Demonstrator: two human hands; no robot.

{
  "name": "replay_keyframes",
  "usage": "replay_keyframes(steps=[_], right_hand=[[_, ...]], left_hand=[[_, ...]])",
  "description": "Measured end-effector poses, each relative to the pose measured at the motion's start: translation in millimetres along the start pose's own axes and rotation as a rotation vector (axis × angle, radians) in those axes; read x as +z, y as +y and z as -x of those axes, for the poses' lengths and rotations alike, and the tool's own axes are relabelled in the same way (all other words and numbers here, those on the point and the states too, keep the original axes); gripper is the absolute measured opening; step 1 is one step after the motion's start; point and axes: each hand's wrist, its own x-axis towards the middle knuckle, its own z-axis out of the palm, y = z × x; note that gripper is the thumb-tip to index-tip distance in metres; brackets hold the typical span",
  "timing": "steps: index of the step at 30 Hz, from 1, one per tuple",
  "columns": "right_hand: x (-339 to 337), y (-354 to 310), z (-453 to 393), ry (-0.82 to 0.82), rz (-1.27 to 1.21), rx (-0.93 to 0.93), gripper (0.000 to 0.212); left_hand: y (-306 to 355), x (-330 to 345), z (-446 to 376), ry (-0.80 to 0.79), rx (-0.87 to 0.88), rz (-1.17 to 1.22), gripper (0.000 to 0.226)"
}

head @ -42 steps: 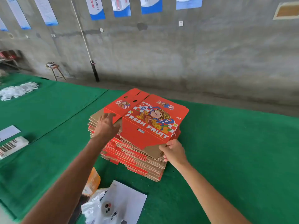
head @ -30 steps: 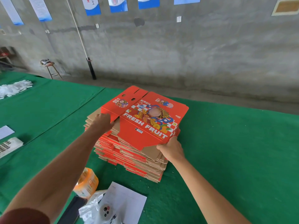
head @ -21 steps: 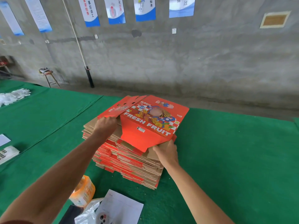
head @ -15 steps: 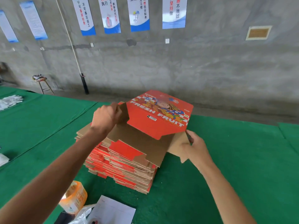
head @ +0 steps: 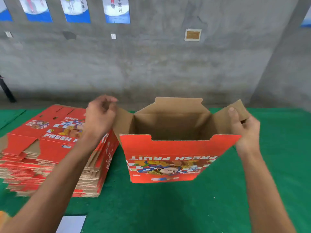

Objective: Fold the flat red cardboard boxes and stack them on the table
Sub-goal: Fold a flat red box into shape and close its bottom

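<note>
From the head view we see the box (head: 170,155) opened into a tube and standing on the green table (head: 185,207), just right of the stack (head: 50,148) of flat red boxes. Its "FRESH FRUIT" print faces us upside down, and the brown inside shows through the open top, flaps up all round. Our right hand (head: 244,130) grips the right flap (head: 235,113), thumb on its inner face and fingers curled behind. Our left hand (head: 99,118) is at the left flap (head: 123,121), fingers loosely curled; we cannot tell whether it holds the flap or only touches its edge. The stack sits under our left forearm, its top sheet printed side up. A white sheet (head: 71,224) lies at the near table edge. Behind the table stands a grey wall (head: 151,64) with blue-and-white posters (head: 117,10).
</note>
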Motion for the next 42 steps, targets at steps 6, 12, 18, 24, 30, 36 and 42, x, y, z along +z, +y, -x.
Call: replay_keyframes(steps=[6,12,18,24,30,36,42], right_hand=[[-28.0,102.5,28.2,-0.126,0.252,0.210,0.027],[-39.6,145.7,67.8,-0.034,0.262,0.336,0.052],[-38.3,148.9,81.9,0.045,0.798,-0.045,0.023],[-41.5,146.1,98.3,-0.113,0.947,-0.077,0.012],[-51.6,139.5,106.3,-0.347,0.877,0.217,0.041],[-48.6,137.4,104.6,-0.259,0.790,0.350,0.040],[-62.3,140.8,98.3,-0.266,0.570,0.405,0.046]], left_hand=[[-65.4,66.9,70.7,-0.089,-0.362,-0.094,0.022],[-106.4,84.7,119.6,-0.055,-0.509,-0.068,0.024],[-123.9,88.7,147.0,0.036,-0.086,-0.384,0.017],[-109.4,89.7,182.4,-0.135,-0.096,0.032,0.013],[-93.2,58.7,231.9,-0.521,-0.023,0.438,0.074],[-77.1,72.1,252.6,-0.404,-0.072,0.524,0.092],[-71.9,80.5,231.3,-0.354,-0.331,0.300,0.053]])
